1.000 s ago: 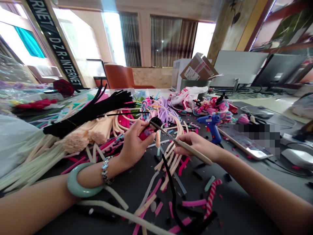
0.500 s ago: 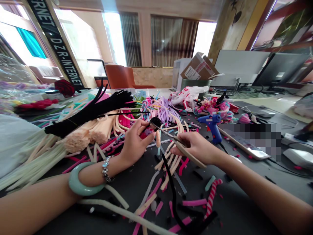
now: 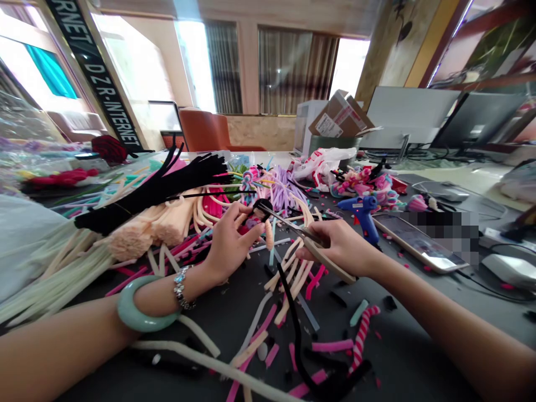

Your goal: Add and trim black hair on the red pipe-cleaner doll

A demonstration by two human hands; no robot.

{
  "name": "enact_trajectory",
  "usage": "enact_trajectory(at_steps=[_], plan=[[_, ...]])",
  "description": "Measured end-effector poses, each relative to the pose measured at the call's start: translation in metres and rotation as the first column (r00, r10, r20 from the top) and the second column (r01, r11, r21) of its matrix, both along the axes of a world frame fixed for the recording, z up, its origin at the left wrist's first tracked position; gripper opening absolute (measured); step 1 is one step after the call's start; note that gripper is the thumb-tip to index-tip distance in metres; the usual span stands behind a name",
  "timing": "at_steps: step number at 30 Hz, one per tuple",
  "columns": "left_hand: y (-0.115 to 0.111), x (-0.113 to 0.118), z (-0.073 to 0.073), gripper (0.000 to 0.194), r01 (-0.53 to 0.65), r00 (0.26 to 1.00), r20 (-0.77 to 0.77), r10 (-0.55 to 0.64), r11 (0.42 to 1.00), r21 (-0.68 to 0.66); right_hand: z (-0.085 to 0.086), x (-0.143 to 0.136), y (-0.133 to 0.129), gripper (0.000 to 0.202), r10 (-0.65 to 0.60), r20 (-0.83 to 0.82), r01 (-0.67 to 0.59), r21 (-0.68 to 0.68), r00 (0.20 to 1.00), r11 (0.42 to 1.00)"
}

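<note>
Between thumb and fingers, my left hand [image 3: 231, 241] grips a small doll-like figure [image 3: 253, 221] with a black top, pink parts and a peach limb hanging down. My right hand [image 3: 341, 245] is closed round the beige handles of scissors [image 3: 324, 258]. The metal blades point left and reach the black top of the figure; whether they touch it is too small to tell. Below the hands, a black fuzzy stem [image 3: 296, 329] and cut pink and peach pieces lie on the dark table [image 3: 201, 318].
A blue glue gun [image 3: 365, 215] and a phone [image 3: 422, 245] lie right of my right hand. Black stems [image 3: 154, 195] and peach bundles [image 3: 138, 234] are piled at the left. Behind stand a cardboard box [image 3: 341, 114] and monitors [image 3: 412, 114].
The figure's black top has turned and tilted in my left hand. My right hand has shifted slightly right with the scissors, whose blades now sit higher against the black part.
</note>
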State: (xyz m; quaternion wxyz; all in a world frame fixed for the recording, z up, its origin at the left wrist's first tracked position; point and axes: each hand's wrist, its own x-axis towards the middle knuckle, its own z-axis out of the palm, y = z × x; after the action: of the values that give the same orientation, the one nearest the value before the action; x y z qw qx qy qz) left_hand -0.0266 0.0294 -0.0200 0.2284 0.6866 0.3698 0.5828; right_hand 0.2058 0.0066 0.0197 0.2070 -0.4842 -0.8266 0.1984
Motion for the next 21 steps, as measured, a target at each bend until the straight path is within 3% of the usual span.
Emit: enact_trajectory(at_steps=[21], plan=[[0.0008,0.0008,-0.0015,0.023,-0.009,1.000,0.000,0.009,0.999,0.039,-0.0021,0.0027,0.0009,0.040,0.036,0.056,-0.035,-0.013,0.998,0.999]])
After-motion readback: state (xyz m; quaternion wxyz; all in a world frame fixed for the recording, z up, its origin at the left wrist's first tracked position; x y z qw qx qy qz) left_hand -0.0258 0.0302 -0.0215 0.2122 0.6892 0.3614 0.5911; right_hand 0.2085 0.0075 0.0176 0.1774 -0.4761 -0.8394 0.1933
